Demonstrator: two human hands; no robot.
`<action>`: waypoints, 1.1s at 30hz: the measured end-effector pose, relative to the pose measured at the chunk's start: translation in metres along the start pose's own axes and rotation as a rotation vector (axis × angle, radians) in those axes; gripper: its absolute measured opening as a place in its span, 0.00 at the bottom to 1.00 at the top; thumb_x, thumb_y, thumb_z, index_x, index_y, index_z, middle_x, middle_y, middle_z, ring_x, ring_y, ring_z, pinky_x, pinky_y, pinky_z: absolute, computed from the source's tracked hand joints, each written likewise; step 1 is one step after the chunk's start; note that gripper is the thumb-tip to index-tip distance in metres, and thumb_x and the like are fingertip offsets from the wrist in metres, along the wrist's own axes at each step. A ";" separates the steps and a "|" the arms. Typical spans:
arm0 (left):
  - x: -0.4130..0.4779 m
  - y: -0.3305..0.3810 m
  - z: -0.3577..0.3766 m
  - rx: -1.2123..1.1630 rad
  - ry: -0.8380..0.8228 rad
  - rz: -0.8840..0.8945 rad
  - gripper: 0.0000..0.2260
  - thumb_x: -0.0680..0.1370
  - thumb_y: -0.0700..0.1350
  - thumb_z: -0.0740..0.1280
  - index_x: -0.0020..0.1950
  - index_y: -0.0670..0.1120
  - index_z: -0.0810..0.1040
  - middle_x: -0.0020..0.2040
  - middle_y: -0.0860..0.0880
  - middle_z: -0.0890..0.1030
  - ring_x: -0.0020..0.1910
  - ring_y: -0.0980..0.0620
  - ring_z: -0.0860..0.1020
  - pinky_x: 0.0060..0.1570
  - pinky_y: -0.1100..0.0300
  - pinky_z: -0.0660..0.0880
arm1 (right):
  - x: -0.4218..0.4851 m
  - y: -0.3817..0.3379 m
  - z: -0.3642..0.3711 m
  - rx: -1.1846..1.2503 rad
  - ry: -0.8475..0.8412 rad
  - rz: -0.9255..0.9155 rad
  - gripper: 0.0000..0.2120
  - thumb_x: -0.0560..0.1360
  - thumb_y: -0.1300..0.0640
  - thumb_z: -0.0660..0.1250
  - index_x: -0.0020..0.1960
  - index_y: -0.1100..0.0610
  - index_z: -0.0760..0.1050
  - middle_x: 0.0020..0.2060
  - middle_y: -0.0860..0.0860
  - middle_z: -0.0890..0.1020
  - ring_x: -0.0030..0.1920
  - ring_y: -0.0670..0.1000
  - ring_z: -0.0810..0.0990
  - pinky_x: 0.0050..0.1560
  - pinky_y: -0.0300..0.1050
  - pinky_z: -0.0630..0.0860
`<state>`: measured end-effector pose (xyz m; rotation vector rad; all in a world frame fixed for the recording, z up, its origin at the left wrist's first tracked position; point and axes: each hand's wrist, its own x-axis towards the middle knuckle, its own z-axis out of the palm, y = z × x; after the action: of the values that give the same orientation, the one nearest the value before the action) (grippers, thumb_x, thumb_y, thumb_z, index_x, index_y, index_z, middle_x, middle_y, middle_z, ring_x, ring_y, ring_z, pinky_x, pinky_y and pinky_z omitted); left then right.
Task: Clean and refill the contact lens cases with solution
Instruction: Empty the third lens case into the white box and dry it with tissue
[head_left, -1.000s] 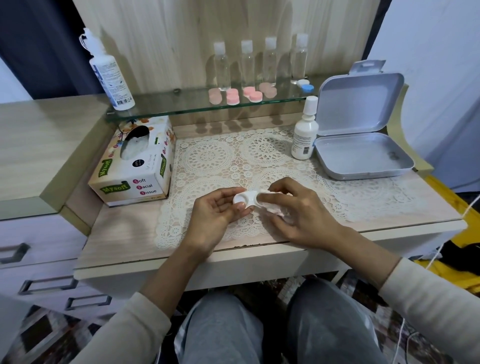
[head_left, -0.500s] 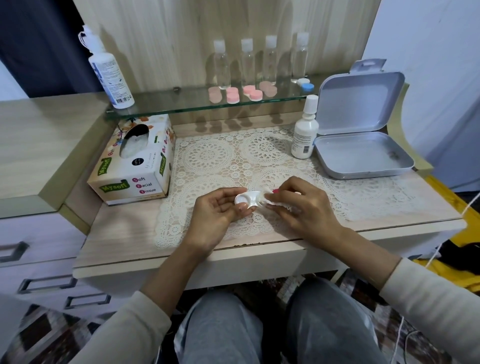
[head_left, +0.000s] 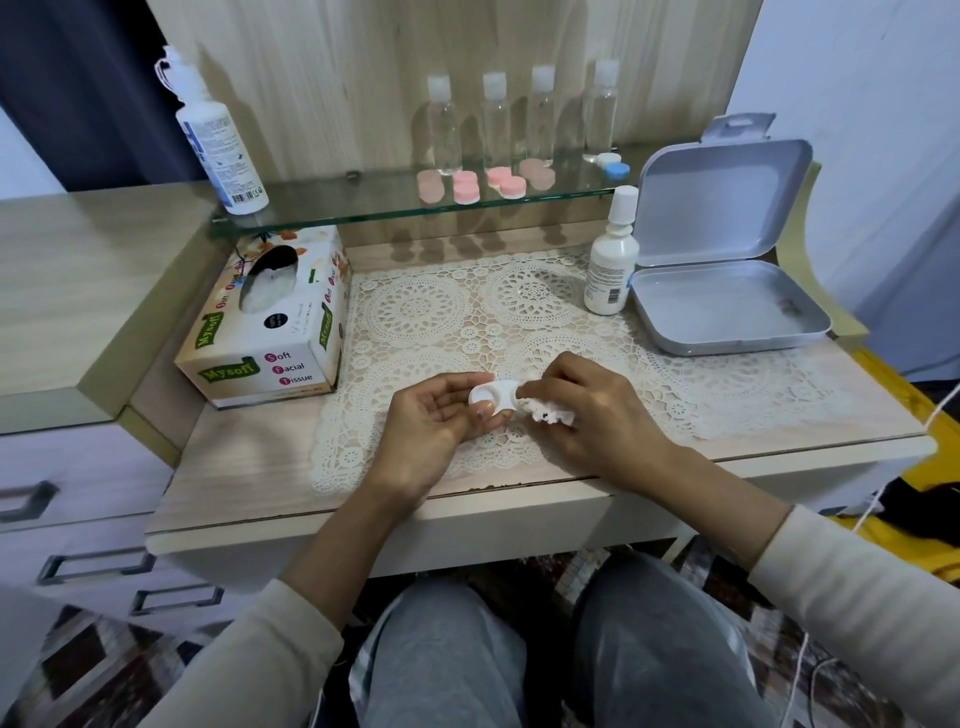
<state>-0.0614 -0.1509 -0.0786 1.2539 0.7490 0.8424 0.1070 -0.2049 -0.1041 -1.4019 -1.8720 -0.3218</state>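
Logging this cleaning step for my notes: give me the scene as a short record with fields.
left hand: holds the open white plastic lens case
right hand: pinches a crumpled white tissue against that case
solution: small white plastic bottle, upright, beside the open grey metal tin
glass shelf: pink round lens cases, four clear bottles

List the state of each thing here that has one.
lens case: uncapped, held by left hand.
tissue: crumpled, pinched by right hand, touching the case.
tin: lid open.
small solution bottle: upright, capped.
large bottle: upright.
four clear bottles: upright, capped.
tissue box: opened, tissue showing.
pink cases: capped.
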 end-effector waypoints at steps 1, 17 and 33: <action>0.000 0.000 0.000 0.009 -0.004 0.002 0.11 0.72 0.28 0.65 0.47 0.41 0.78 0.44 0.43 0.82 0.43 0.51 0.82 0.45 0.62 0.80 | 0.001 0.000 0.001 -0.001 0.002 -0.003 0.12 0.64 0.59 0.76 0.45 0.63 0.81 0.35 0.57 0.78 0.30 0.54 0.76 0.31 0.37 0.68; -0.001 -0.012 0.003 0.640 0.116 0.385 0.19 0.67 0.35 0.74 0.57 0.41 0.79 0.44 0.50 0.79 0.37 0.60 0.77 0.44 0.71 0.74 | 0.000 -0.002 -0.002 0.115 0.084 0.016 0.13 0.64 0.58 0.76 0.44 0.64 0.81 0.37 0.57 0.79 0.31 0.53 0.78 0.33 0.34 0.69; 0.000 -0.011 0.002 0.639 0.143 0.413 0.18 0.67 0.34 0.74 0.56 0.43 0.80 0.38 0.53 0.71 0.36 0.64 0.73 0.40 0.74 0.68 | -0.002 -0.001 0.000 0.022 0.067 0.012 0.11 0.65 0.55 0.77 0.43 0.60 0.83 0.39 0.56 0.77 0.37 0.52 0.74 0.34 0.38 0.66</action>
<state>-0.0584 -0.1529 -0.0889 1.9796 0.9298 1.0769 0.1063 -0.2064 -0.1052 -1.3707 -1.8069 -0.3380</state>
